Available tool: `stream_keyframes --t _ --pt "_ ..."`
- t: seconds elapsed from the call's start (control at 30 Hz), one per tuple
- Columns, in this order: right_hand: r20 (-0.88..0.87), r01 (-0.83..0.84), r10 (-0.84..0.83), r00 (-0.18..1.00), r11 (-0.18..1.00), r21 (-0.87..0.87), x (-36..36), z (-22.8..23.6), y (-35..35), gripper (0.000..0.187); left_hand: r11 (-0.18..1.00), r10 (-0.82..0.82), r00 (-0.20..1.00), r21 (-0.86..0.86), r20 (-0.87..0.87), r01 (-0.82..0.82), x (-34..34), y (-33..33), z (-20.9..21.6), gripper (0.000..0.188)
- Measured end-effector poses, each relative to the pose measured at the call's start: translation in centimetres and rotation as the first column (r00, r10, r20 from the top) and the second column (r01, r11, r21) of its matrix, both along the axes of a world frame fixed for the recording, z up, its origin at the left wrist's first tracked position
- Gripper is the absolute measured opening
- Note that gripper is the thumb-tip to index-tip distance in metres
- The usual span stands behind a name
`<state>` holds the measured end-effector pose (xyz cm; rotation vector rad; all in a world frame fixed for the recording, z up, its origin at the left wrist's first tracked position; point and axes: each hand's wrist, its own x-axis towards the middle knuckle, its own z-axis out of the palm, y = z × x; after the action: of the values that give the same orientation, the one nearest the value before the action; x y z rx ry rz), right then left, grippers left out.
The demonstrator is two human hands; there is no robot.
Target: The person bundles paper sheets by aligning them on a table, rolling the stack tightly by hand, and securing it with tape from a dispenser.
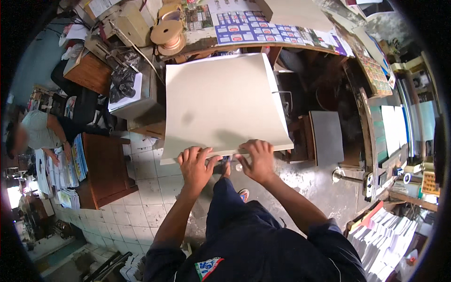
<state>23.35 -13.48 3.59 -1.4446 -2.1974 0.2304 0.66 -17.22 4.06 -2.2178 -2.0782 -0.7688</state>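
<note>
A stack of large cream sheets (218, 98) lies in front of me, with a white edge showing beneath it on the right side. At its near edge, my left hand (195, 168) curls its fingers over the top, the thumb pointing inward along the front. My right hand (259, 162) grips the same edge farther right, fingers on top and thumb at the front. Both hands are closed on the stack's edge. What supports the stack from below is mostly hidden by it.
Beyond the stack stands a worktable with blue printed sheets (258, 29) and a wire spool (168, 36). A wooden cabinet (110, 169) is at left, near another person (40, 129). A grey board (326, 137) and a paper pile (383, 242) are at right.
</note>
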Motion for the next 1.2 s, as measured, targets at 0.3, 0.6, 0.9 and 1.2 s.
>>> stream_keyframes --t 0.3,0.6,0.9,1.2 --pt "-0.329 -0.079 -0.821 0.467 0.332 -0.940 12.1 -9.8 2.3 0.040 0.756 0.635 0.447 -0.627 0.630 -0.191 -13.4 -5.3 -11.7 0.047" --pt "-0.001 0.302 -0.669 0.743 0.337 -0.892 15.5 -14.5 4.1 0.062 0.596 0.670 0.621 -0.793 0.408 -0.123 -14.3 0.9 -16.7 0.038" --pt "-0.674 0.244 -0.370 0.639 0.929 -0.279 12.1 12.6 12.1 0.048 0.720 0.563 -0.196 -0.593 0.803 -0.360 -0.5 2.8 -6.9 0.062" --pt "-0.694 0.350 -0.647 0.316 0.760 -0.548 30.7 15.0 13.5 0.064 0.748 -0.090 0.516 0.400 0.852 -0.530 15.5 8.2 23.0 0.065"
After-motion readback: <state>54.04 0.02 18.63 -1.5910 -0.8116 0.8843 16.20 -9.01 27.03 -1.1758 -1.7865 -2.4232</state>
